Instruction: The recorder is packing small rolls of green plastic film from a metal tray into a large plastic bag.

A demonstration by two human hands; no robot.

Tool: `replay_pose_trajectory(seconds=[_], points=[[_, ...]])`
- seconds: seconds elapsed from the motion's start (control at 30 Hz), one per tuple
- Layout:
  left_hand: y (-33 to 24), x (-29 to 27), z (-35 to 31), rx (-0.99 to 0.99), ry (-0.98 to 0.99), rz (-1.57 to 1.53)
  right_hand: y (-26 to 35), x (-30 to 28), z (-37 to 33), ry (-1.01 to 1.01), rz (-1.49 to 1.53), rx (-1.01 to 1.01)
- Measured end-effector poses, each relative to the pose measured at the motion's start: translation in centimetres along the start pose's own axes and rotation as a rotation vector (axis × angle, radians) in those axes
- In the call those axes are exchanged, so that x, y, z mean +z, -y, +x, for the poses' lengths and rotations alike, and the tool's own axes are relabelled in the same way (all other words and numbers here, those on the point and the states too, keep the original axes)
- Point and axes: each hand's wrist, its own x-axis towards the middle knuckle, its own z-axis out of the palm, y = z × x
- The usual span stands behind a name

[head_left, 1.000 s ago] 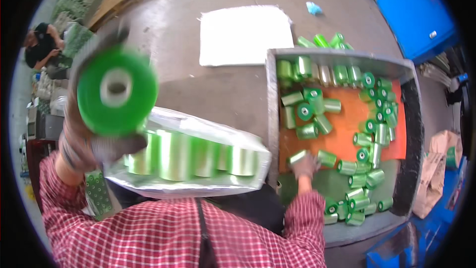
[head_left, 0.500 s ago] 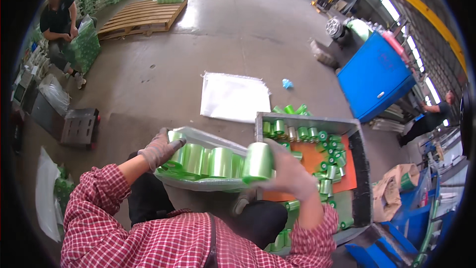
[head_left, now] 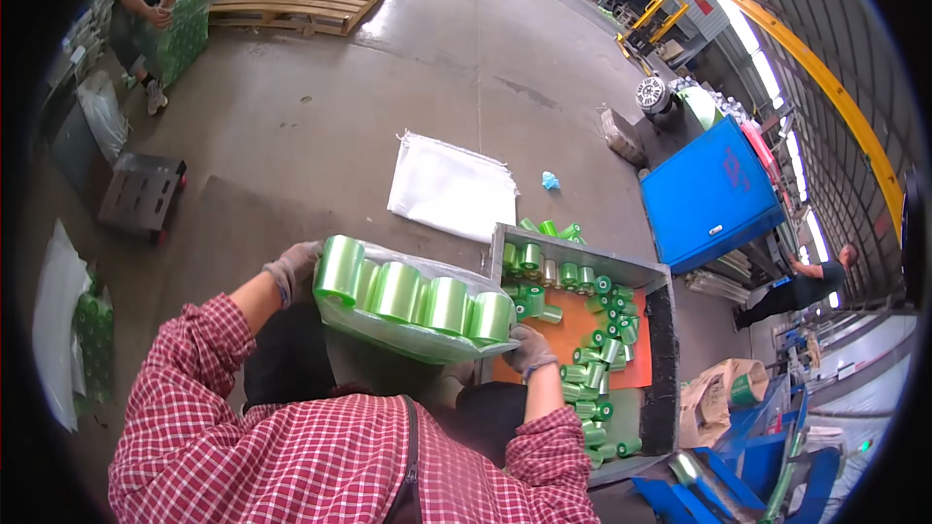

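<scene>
"Two contact points on the load. State of the left hand [head_left: 294,264]?"

"Your gloved left hand is at the left end of the clear plastic bag [head_left: 408,338]. Its fingers are curled, gripping the film edge just beside the leftmost roll."

"And the right hand [head_left: 530,349]?"

"Your gloved right hand is at the opposite end, lower and nearer the bin. Its fingers are closed on the film — the thumb's position cannot be told."

"Location of the bag relative to the fingers?"

"It lies between your two hands, in front of your body, sloping down from left to right. Your fingers meet it at its ends only; the middle is clear of both hands."

"Contents?"

"Four green rolls [head_left: 396,291] stand in the front row, with others partly hidden behind them."

"Adjacent items?"

"To your right is the grey-edged bin [head_left: 662,349], holding an orange sheet [head_left: 636,374] and loose rolls [head_left: 610,351], several tipped on their sides. Beyond the bag — on the floor [head_left: 388,87] — lies a folded white sheet [head_left: 454,184], with a crumpled blue scrap [head_left: 550,180] near its right edge."
</scene>
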Motion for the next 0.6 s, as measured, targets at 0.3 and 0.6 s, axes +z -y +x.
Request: replay_pose_trajectory(seconds=[0.3, 0.6], points=[[-3.2, 0.0, 0.4, 0.093, -0.195, 0.413, -6.5, -5.8, -1.1, -0.267, -0.469, -0.022], [-2.5, 0.9, -2.5, 0.357, -0.306, 0.359, 6.6, -13.0, 1.1, -0.554, 1.022, 0.857]])
